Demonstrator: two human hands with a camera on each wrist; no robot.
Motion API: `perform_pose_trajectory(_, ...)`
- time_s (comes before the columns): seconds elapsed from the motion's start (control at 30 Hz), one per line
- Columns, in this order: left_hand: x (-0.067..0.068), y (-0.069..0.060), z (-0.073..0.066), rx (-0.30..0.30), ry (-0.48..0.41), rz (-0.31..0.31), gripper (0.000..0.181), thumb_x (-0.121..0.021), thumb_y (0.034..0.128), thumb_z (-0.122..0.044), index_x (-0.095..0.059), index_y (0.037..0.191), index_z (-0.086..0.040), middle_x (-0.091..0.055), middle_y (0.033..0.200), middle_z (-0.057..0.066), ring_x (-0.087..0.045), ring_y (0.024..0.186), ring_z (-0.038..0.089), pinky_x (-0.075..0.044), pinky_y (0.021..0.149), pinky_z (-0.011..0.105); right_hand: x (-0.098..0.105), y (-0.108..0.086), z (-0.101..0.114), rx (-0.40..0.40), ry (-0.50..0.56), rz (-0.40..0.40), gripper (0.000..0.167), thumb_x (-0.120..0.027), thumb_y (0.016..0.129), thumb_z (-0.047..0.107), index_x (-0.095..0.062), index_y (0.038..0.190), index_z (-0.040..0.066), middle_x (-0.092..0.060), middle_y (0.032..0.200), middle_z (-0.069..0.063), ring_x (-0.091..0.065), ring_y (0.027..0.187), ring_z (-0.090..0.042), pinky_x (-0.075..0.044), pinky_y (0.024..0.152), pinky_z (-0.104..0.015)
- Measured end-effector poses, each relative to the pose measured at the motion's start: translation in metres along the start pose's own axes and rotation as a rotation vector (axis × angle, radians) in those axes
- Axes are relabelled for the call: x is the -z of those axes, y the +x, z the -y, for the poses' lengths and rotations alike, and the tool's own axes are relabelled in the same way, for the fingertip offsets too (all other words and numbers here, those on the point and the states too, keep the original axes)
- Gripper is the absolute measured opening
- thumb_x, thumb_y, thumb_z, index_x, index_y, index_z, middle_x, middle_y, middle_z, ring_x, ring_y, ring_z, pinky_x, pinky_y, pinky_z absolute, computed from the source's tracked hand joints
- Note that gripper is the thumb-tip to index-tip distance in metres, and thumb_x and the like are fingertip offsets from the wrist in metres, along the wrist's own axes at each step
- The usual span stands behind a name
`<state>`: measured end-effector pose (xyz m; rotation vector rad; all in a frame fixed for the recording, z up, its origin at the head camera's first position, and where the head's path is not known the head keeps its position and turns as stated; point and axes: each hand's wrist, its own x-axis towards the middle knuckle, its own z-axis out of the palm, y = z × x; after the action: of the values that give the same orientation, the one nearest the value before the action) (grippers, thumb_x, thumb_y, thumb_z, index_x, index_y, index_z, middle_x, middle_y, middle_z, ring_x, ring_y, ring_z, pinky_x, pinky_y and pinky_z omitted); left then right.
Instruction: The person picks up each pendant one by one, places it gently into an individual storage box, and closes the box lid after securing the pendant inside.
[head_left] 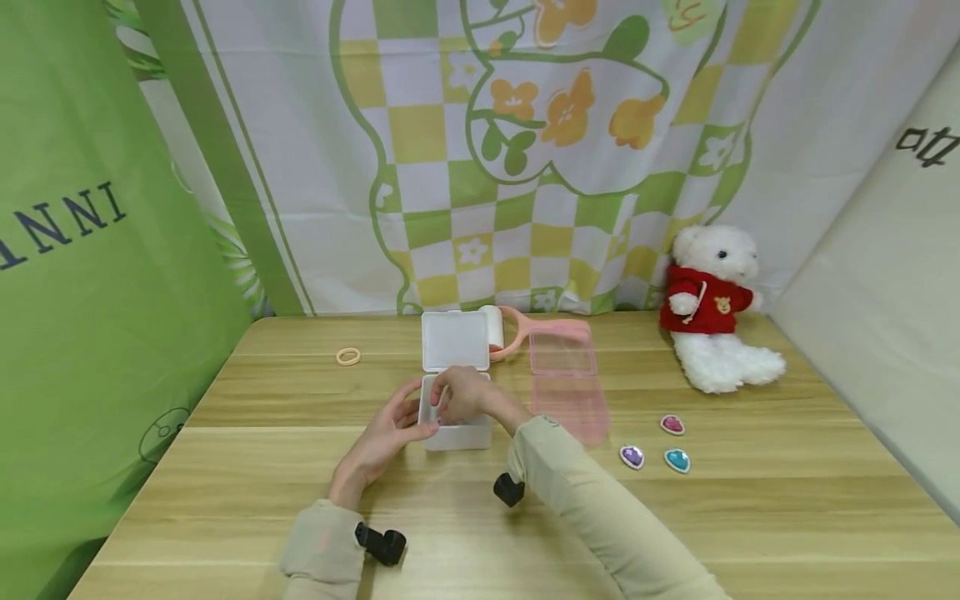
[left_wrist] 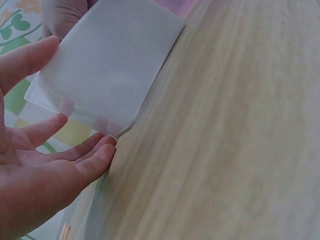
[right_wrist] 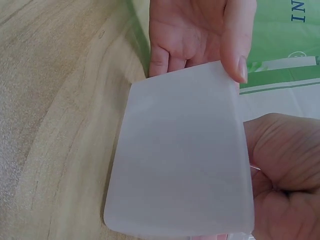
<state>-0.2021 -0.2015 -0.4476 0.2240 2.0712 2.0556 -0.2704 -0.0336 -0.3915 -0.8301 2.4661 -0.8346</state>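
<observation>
**A lightly braced box could slide**

My right hand (head_left: 465,392) reaches down inside the white box (head_left: 459,438), fingers bent; I cannot tell whether they pinch anything; my left hand (head_left: 388,433) has its fingers spread at the box's left side, thumb at the near rim; with bracing that light, I judge a knock from inside could skid or tip the box on the table (head_left: 457,525); its lid (head_left: 455,342) lies back just beside the roller (head_left: 547,328), so a rightward shove could jam them.
</observation>
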Motion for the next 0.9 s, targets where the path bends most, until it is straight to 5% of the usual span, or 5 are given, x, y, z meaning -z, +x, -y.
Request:
perform_pose_trajectory(0.43,0.001,0.0,0.001,0.001,0.01,-0.007,0.079,-0.065,0.0875,-0.002,-0.019,0.152,-0.008,-0.028,0.147,0.032,-0.031,0.134,0.044,-0.035,0.105,0.046,0.001,-0.002,0.001,0.027,0.0,-0.032,0.018,-0.076,0.076,-0.001,-0.067,0.09,0.004,-0.069,0.078,-0.004,-0.059,0.066,-0.01,-0.046,0.061,-0.02)
perform_pose_trajectory(0.67,0.001,0.0,0.001,-0.003,0.003,-0.005,0.077,-0.065,0.0873,-0.001,-0.021,0.151,-0.008,-0.031,0.146,0.031,-0.032,0.134,0.043,-0.034,0.105,0.046,0.0,-0.012,0.005,0.142,0.018,-0.19,0.007,-0.072,0.081,0.008,-0.068,0.087,0.008,-0.069,0.081,-0.003,-0.061,0.072,-0.011,-0.047,0.062,-0.02)
perform_pose_trajectory(0.9,-0.002,0.001,-0.001,-0.007,0.009,-0.016,0.076,-0.065,0.0875,-0.002,-0.023,0.15,-0.009,-0.032,0.145,0.032,-0.033,0.133,0.044,-0.034,0.105,0.048,0.018,-0.036,0.008,0.169,0.337,-0.289,0.01,-0.069,0.087,0.01,-0.067,0.094,0.003,-0.067,0.084,-0.005,-0.062,0.072,-0.012,-0.052,0.066,-0.028)
